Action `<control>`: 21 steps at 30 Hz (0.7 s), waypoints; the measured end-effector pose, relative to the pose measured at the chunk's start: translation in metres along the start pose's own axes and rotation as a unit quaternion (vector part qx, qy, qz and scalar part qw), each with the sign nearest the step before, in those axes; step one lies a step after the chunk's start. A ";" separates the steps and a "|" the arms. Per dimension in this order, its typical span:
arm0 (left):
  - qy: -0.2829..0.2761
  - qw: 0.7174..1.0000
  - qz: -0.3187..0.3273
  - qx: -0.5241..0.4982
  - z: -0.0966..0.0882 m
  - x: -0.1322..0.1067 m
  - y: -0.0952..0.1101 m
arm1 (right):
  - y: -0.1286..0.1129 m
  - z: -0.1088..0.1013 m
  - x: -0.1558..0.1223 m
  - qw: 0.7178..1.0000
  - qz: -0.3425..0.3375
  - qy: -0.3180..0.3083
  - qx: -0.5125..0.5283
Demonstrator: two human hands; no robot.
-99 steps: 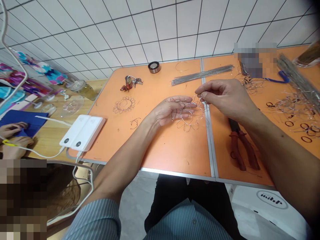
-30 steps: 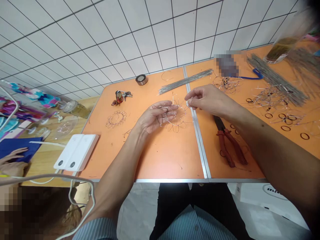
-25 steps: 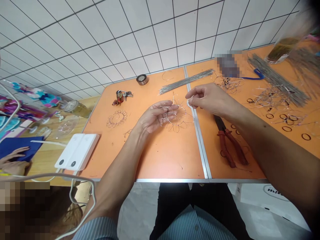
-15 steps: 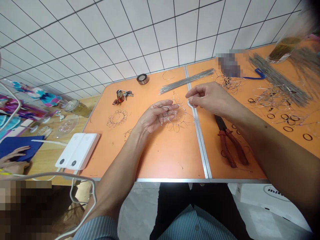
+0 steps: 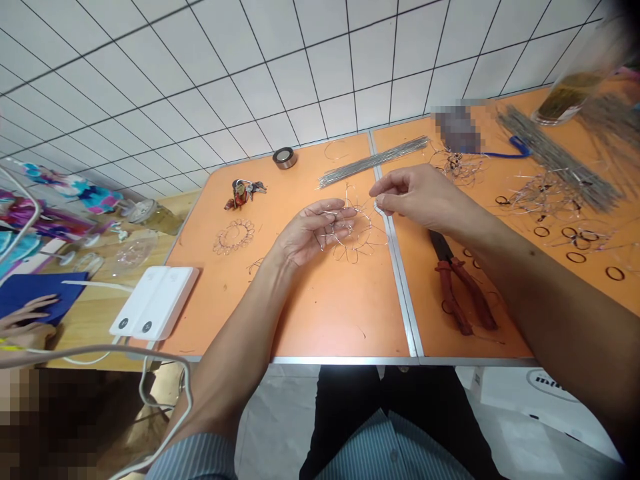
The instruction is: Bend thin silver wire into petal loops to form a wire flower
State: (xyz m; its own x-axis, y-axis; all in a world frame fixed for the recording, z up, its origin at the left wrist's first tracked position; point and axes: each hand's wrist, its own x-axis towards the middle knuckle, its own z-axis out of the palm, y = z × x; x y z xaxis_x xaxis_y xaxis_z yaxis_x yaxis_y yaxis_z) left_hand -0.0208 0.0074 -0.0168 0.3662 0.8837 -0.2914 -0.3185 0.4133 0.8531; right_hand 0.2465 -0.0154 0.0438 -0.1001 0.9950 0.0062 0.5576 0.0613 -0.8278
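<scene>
My left hand (image 5: 320, 230) is closed on a thin wire piece bent into a ring of petal-like loops (image 5: 357, 250), held just above the orange table (image 5: 320, 320). To its right, my right hand (image 5: 407, 197) has thumb and index finger pinched together at the edge of the same wire piece; whatever lies between the fingertips is too fine to make out. On the left of the table lies a similar looped wire ring (image 5: 234, 237). Red-handled pliers (image 5: 457, 287) rest beneath my right forearm.
Straight wires (image 5: 373, 162) lie behind my hands, with a roll of tape (image 5: 285, 158) and a bunch of keys (image 5: 245, 193) further left. Wire bundles (image 5: 560, 157) and black rings (image 5: 577, 258) spread at right. A white box (image 5: 155, 303) sits left. Another person's hand (image 5: 27, 317) rests on blue material.
Hardly anything differs. My right fingertips have shifted very slightly to the left, and the wire piece in my left hand has turned a little.
</scene>
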 end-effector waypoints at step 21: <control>0.001 1.000 -0.003 0.004 0.005 0.000 -0.002 | -0.002 0.001 0.000 1.000 0.021 0.007 -0.018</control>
State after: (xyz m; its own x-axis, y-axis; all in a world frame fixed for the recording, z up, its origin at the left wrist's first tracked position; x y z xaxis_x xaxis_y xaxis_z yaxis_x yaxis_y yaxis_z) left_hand -0.0154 0.0059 -0.0161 0.3668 0.8814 -0.2977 -0.3093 0.4173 0.8545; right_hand 0.2444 -0.0155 0.0446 -0.0641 0.9977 -0.0208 0.5912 0.0212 -0.8062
